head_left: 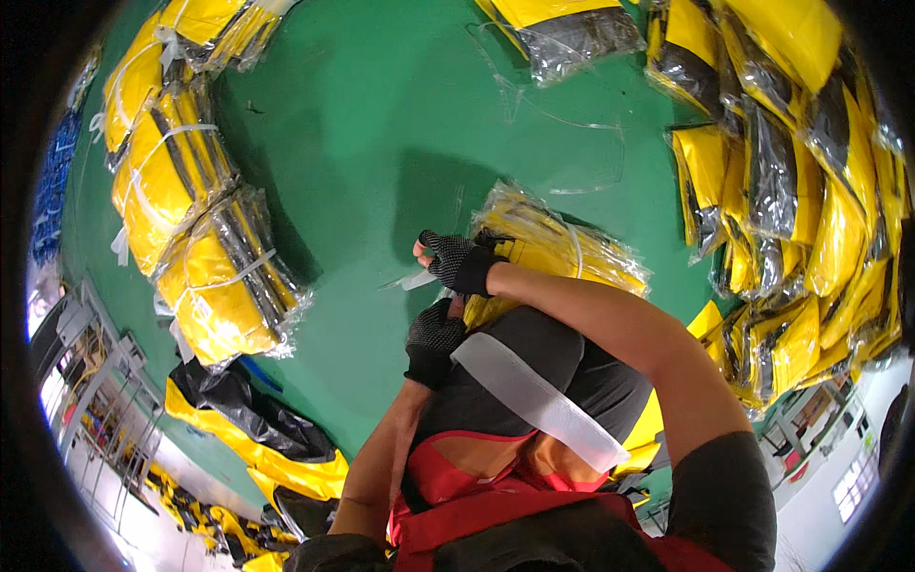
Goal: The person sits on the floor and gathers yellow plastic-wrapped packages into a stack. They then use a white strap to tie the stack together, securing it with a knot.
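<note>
I hold a stack of yellow-and-black garments in clear plastic bags [558, 250] against my body. My right hand [459, 262], in a black fingerless glove, reaches across the stack's left end and pinches the end of a white strap [416, 280]. Just below it, my left hand [434, 341], also gloved, presses on the stack's near edge. A dark bagged piece with a broad white band [538, 400] lies at the near end of the stack. What the left fingers grip is hidden.
Strapped bundles of the same yellow bagged garments [195, 224] lie on the green floor [381, 124] at left. A large loose pile [801, 191] fills the right side. Clear empty bags [572, 143] lie ahead, a loose black-and-yellow garment [257, 429] at lower left, with metal racks [95, 381] beyond.
</note>
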Motion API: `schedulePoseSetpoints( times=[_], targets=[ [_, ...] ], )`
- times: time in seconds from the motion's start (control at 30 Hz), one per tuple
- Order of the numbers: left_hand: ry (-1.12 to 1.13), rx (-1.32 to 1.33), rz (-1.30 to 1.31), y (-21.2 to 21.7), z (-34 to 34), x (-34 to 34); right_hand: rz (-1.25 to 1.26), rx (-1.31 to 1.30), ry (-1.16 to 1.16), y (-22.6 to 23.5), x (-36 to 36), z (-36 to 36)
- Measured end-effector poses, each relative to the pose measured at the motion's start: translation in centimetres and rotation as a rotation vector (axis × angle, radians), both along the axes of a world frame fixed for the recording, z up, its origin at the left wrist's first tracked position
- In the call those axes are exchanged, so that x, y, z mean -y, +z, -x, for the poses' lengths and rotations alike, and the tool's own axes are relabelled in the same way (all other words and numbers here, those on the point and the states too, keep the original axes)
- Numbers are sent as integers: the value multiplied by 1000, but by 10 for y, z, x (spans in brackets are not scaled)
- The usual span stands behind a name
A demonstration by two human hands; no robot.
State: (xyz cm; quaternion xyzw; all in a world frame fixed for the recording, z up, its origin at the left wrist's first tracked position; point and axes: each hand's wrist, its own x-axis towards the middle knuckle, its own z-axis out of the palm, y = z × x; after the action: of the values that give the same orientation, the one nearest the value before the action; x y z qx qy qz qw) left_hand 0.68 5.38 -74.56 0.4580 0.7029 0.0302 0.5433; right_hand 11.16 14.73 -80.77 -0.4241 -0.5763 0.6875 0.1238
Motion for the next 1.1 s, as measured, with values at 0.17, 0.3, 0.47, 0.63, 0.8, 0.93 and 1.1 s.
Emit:
schedulePoseSetpoints(
  times=[0.17, 0.3, 0.47, 0.63, 0.8, 0.93, 1.1],
  targets=[
    [-172, -177, 190, 49, -27, -34, 4, 112, 141, -18, -9, 0],
    [-332, -236, 224, 75, -39, -57, 76, 7, 227, -32, -29, -5],
    [-463, -292, -72, 89, 17, -82, 87, -25, 412, -27, -37, -15],
    [-298, -189, 279, 107, 69, -112, 69, -36, 605, 7, -51, -38],
    [-371, -26, -433, 93, 16, -98, 11, 353, 818, 28, -47, -12],
    [435, 219, -184, 13, 36, -94, 478, -371, 98, -29, 1, -43],
    [405, 526, 2, -80, 26, -33, 195, -89, 381, -18, -8, -18]
  ],
)
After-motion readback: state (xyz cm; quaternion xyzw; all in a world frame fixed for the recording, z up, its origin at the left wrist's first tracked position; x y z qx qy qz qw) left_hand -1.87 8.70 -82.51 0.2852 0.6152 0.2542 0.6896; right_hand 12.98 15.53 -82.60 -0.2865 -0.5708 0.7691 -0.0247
